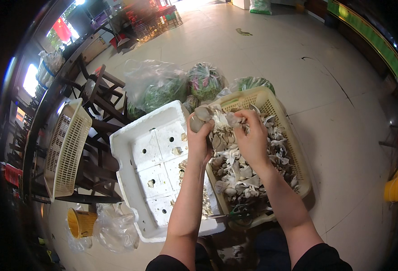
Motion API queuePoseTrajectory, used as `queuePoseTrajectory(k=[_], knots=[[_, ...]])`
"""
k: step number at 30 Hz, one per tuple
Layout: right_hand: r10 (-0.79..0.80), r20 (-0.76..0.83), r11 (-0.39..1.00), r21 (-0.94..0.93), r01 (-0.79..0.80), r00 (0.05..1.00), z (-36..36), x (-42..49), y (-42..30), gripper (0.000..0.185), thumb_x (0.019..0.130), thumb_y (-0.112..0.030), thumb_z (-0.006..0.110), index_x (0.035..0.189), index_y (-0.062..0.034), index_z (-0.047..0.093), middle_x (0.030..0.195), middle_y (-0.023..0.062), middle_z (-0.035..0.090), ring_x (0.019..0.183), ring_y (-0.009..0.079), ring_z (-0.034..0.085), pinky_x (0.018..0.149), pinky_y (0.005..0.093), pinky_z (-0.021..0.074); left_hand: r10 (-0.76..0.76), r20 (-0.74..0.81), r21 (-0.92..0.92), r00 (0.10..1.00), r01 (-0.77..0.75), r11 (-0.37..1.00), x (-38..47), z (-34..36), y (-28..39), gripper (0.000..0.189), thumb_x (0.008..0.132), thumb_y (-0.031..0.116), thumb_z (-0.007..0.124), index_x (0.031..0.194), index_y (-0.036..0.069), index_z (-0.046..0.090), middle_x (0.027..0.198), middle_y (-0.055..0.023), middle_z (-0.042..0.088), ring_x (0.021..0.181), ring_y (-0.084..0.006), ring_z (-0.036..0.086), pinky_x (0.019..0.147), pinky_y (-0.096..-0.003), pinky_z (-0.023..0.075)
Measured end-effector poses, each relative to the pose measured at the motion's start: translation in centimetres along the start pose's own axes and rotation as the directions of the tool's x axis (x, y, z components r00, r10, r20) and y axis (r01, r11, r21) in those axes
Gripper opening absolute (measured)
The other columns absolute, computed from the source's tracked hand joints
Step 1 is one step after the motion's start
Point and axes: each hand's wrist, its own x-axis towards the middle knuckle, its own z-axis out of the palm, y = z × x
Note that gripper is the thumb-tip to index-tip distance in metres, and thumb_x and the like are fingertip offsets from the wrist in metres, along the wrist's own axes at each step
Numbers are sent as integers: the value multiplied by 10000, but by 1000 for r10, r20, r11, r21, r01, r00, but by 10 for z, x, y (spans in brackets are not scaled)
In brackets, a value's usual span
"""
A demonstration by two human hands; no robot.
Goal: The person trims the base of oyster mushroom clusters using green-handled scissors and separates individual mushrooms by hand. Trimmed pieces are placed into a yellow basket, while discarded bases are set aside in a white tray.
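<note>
My left hand [200,135] grips a cluster of grey oyster mushrooms [200,118] above the seam between two containers. Pinched in the fingers of my right hand [253,135] is a smaller oyster mushroom piece [235,120]. Under both hands stands a cream plastic basket [287,149] holding many loose oyster mushrooms [246,172]. To its left, touching it, lies a white styrofoam box [124,149] with mushroom scraps [177,150] on its floor. Scissors with dark green handles [239,209] rest at the basket's near end, partly in shadow.
Plastic bags of green vegetables [161,91] sit beyond the containers. At left are dark wooden stools [104,88] and a second plastic basket [72,152]. A yellow bin [82,222] lies beside clear plastic bags [116,227]. Yellow containers [393,188] appear far right.
</note>
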Motion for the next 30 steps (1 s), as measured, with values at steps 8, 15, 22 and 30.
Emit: queuePoseTrajectory(k=[8,15,22,30], knots=[[138,80,939,-326,-105,987,-26,24,21,389,884,-103,657,1252,-21,562,1175,157,618,1064,257,618,884,369,507,-201,68,-315,977,213,925,5,-45,8,374,925,150,604,1268,21,536,1202,-138,645,1097,-287,640,970,-450,531],[281,515,952,-41,-304,810,-13,9,16,492,865,-151,705,1313,-18,551,1238,134,582,1116,210,574,911,332,491,-349,153,-341,925,381,859,-2,-28,9,386,937,215,625,1254,6,552,1198,-147,651,1084,-288,648,965,-455,532],[410,567,845,60,-532,715,-1,3,18,440,866,-29,609,1302,-24,544,1221,105,581,976,152,604,814,280,495,-390,92,-215,916,401,891,-8,-20,19,373,908,186,643,1233,21,562,1153,-133,663,1033,-258,668,911,-396,565],[354,554,811,218,-542,753,-6,1,17,424,854,42,526,1270,-32,551,1171,66,596,906,105,572,753,251,475,-227,203,-8,952,234,972,-13,-13,30,568,870,69,667,1379,80,416,1269,-89,560,1141,-224,575,953,-389,519]])
